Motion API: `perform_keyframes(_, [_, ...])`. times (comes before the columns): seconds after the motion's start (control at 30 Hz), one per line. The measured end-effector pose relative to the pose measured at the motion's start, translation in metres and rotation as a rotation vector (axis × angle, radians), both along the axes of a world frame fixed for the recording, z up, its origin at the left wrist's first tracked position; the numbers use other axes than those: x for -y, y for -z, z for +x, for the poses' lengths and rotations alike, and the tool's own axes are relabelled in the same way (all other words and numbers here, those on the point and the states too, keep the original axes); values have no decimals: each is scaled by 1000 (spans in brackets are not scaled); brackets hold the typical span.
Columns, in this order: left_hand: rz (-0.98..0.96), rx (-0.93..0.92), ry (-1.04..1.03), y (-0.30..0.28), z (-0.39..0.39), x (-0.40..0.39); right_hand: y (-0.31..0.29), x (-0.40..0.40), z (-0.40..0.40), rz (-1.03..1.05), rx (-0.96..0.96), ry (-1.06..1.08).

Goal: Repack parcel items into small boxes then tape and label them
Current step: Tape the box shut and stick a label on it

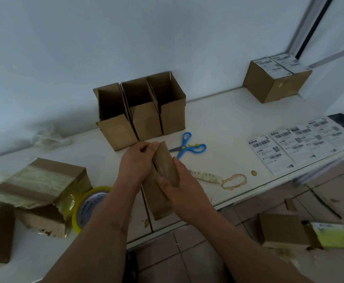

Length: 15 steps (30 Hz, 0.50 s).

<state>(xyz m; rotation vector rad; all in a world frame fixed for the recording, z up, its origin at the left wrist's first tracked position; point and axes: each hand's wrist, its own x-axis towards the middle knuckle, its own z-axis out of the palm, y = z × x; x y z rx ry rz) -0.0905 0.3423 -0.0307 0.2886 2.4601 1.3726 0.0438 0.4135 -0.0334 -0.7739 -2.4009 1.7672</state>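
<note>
Head view shows the small flat box held over the tabletop, long axis running away from the person, left hand clenched on its far end and right hand grasping its near right side, equally near.

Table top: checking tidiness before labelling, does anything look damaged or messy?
Yes. The big parcel at the left is torn open, with ragged tape and cardboard. A brown ring stain marks the table near the front edge, right of the hands.
</note>
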Motion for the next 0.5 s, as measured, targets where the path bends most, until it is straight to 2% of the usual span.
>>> perform_keyframes(0.2, [-81, -11, 37, -5, -1, -5, -3, -8, -1, 17, 20, -39])
perform_keyframes(0.27, [-164, -66, 67, -9, -1, -5, -4, -13, -2, 35, 46, -41])
perform_keyframes(0.37, [-428, -418, 125, -17, 2, -9, -18, -38, 6, 162, 97, -36])
perform_keyframes(0.5, [-475, -924, 348, -26, 23, -38, -24, -99, 29, 466, 224, -7])
